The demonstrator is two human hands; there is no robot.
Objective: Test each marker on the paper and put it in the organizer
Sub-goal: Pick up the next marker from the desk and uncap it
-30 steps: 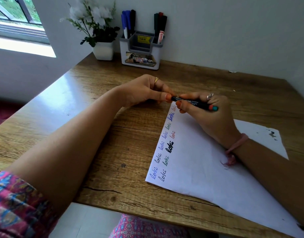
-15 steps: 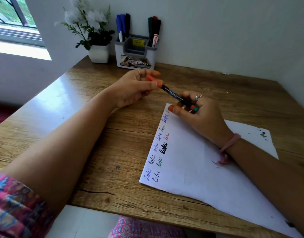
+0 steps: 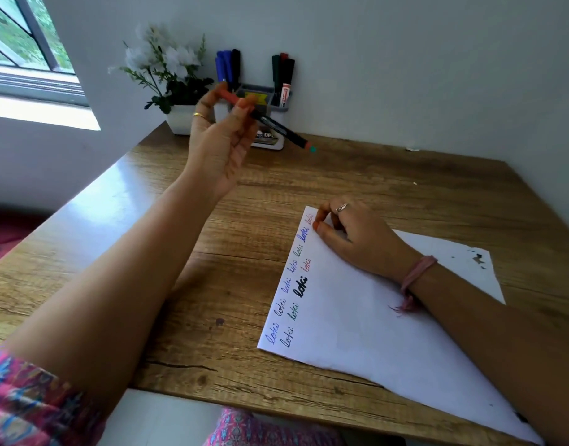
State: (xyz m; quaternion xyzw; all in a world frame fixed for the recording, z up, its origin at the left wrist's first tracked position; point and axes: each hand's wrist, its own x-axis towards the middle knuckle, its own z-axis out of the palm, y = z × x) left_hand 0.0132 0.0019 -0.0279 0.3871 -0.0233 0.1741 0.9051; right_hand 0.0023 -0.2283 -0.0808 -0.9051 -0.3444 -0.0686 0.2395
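Observation:
My left hand [image 3: 220, 141] is raised above the desk and pinches a black marker [image 3: 278, 127] with a red cap near its capped end; the marker slants down to the right. Right behind it stands the grey organizer [image 3: 278, 106] against the wall, with blue markers [image 3: 225, 67] on its left side and dark ones [image 3: 284, 70] on its right. My right hand [image 3: 352, 235] rests on the top left corner of the white paper [image 3: 373, 333], fingers loosely curled, holding nothing. Several coloured test words run along the paper's left edge.
A white pot of white flowers [image 3: 170, 78] stands left of the organizer. The wooden desk [image 3: 212, 284] meets the wall at the back and right. A window [image 3: 26, 53] is at the far left.
My right hand has let go of the marker and dropped onto the paper. My left hand has carried the marker up and back, close to the organizer.

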